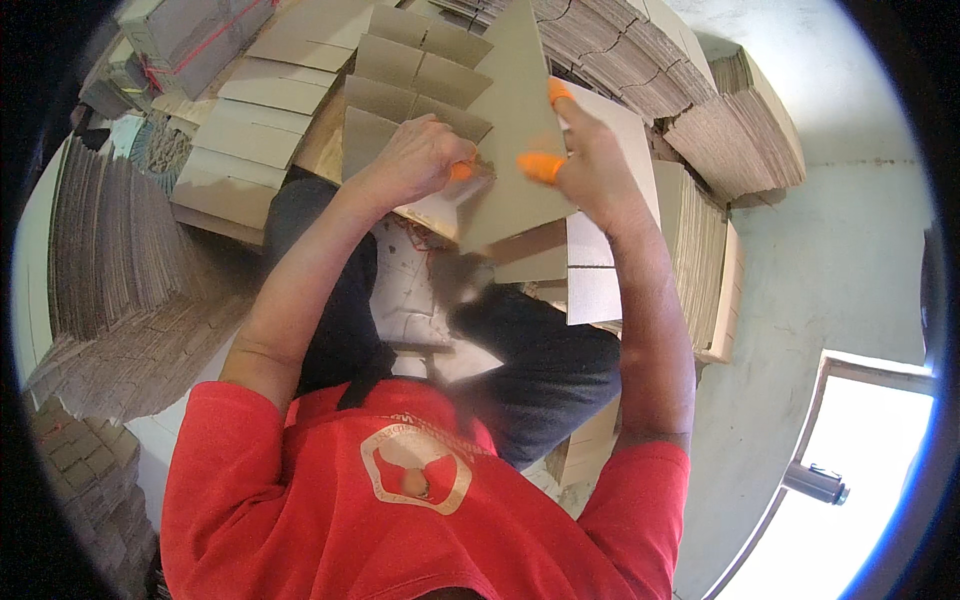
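Note:
A large flat cardboard sheet (510,130) stands tilted in front of me. Along its right edge is my right hand (600,165), with orange covers on its thumb and a finger; the sheet is pinched between them, and the thumb is blurred. My left hand (420,160) is curled closed at the sheet's left side, an orange cover on one fingertip. What lies inside its fingers is hidden. Just beyond it, several cardboard divider strips (390,60) stand upright in rows. Under my right wrist lie more slotted cardboard pieces (592,290).
Overlapping cardboard strips (240,140) lie to the left, beside a tall stack of cardboard (110,240). More stacks (740,130) stand at the back right, near the pale wall (820,270). A bundle tied with red string (190,45) sits far left. My legs (540,370) are folded below the work.

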`<state>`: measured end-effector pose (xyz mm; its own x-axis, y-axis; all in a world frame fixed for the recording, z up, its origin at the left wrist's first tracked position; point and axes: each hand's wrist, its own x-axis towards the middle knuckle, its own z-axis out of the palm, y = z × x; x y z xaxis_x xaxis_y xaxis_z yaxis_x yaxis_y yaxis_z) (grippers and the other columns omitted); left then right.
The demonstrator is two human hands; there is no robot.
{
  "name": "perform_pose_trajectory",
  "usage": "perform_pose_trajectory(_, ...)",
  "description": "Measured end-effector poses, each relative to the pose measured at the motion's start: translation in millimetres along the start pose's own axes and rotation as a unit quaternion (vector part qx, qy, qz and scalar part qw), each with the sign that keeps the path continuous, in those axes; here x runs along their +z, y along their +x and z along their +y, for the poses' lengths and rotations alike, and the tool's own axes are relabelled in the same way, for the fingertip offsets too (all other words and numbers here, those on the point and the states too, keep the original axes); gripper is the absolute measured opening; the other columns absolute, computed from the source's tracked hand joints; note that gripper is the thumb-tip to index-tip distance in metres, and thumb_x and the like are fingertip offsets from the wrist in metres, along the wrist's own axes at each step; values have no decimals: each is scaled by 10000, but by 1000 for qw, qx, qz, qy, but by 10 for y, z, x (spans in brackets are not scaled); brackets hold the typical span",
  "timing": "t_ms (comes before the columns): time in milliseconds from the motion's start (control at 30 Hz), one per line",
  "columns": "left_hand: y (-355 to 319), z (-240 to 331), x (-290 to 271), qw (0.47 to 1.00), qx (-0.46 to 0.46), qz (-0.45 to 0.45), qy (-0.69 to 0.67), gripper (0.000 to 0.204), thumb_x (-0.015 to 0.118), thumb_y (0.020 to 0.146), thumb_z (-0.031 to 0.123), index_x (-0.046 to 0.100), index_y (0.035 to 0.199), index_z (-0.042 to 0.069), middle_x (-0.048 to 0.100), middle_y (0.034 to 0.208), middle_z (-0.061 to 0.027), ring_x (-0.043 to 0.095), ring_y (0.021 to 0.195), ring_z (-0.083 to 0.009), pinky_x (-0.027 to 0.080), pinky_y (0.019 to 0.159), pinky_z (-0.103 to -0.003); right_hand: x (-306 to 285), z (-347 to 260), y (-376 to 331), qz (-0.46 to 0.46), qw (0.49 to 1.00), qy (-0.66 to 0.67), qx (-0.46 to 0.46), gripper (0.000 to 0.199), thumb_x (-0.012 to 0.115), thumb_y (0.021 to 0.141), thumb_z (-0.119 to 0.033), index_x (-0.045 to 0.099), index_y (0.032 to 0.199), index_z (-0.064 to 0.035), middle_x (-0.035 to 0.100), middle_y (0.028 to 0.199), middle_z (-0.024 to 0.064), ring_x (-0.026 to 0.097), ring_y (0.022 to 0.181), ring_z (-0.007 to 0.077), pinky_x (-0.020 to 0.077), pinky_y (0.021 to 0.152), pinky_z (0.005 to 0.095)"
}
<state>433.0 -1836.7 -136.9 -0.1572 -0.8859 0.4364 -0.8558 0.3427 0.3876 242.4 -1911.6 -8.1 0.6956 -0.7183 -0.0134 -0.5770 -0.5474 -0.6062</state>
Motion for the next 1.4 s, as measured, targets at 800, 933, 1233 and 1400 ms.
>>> perform_pose_trajectory(800,-42,22,-65,997,-15,-71,17,284,749,729,171,693,998,96,662,870,-118,616,891,-336,503,756,-436,557,93,-208,-24,988,-154,-21,539,736,823,-336,573,1220,-10,696,902,193,691,860,357,545,760,474)
perform_pose_trajectory(933,-73,117,-198,999,-8,-39,-5,444,759,729,173,652,1156,113,660,997,-117,612,967,-331,507,804,-421,-120,619,-444,326,930,-144,90,497,716,862,-341,589,1266,-81,699,1027,174,693,895,317,545,761,432)
perform_pose_trajectory(1233,-20,237,-58,995,77,-66,8,545,715,729,36,610,1258,117,622,1284,-73,616,1062,-281,484,927,-400,-550,1973,-1136,206,913,170,308,417,717,863,-263,631,1129,46,685,900,133,665,820,242,545,720,371)
perform_pose_trajectory(1400,52,335,64,994,92,-21,-50,274,652,746,-2,676,1014,51,644,1238,-47,623,1003,-238,475,897,-385,-679,2943,-1512,303,815,381,314,281,700,877,-188,673,1053,29,670,866,102,645,742,199,545,695,348)
